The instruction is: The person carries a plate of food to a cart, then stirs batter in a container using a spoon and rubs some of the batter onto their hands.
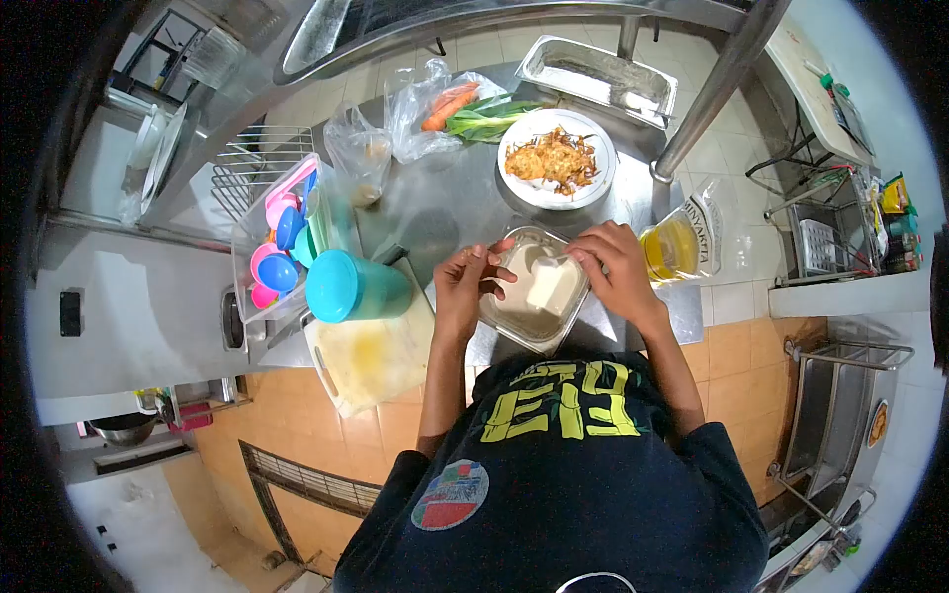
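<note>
A clear rectangular container (pixel 511 314) with beige contents stands at the near edge of the steel table; a whitish patch shows inside, and I cannot tell whether it is a solid piece or a reflection. Over the container's left rim, my left hand (pixel 470 282) has its fingers curled, thumb close to the index finger. My right hand (pixel 615 265) is at the upper right corner, thumb and fingers pressed together at the rim. Whatever is pinched in either hand is too small to make out. Just beyond, a white plate (pixel 514 188) holds browned fried food (pixel 559 161).
Left of the container are a turquoise tub (pixel 341 287), a stained cutting board (pixel 341 381) and a bin of colourful scoops (pixel 282 237). Bagged carrots (pixel 450 106) and green leaves (pixel 484 121) lie behind. An oil pouch (pixel 677 247) stands right, below a metal post (pixel 717 94). A steel pan (pixel 598 67) is at the back.
</note>
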{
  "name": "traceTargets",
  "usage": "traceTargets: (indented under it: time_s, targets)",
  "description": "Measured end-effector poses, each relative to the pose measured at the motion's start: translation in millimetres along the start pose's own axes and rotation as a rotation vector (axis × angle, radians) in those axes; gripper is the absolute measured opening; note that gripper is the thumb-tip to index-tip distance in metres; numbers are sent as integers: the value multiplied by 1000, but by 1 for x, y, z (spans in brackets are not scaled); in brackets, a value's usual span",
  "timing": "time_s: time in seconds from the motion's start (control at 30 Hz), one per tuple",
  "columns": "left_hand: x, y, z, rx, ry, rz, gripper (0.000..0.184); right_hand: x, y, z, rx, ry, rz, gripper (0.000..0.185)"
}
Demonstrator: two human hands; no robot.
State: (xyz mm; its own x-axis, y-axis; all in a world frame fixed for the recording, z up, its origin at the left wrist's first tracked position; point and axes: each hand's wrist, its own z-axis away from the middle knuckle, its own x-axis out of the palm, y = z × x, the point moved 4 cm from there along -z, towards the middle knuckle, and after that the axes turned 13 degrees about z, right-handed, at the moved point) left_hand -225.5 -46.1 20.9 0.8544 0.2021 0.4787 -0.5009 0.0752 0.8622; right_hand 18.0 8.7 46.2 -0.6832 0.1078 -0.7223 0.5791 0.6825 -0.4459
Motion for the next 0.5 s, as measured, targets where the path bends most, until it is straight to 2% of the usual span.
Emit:
traceTargets:
  time_s: [0.23, 0.33, 0.43, 0.47, 0.5]
  targets:
    - [6, 5, 4, 103, 128, -80, 26, -2, 6, -2, 87, 47, -80, 10]
    - [-14, -4, 0, 126, 183, -128, 35, -1, 6, -2, 124, 31, -138, 10]
    - [-21, -7, 2, 154, 77, 225, 46, 2, 6, 8, 144, -17, -148, 11]
    - [-22, -8, 2, 177, 57, 177, 55, 4, 7, 10, 141, -29, -143, 11]
    - [-19, -6, 6, 138, 112, 196, 54, 6, 8, 9, 144, -19, -169, 11]
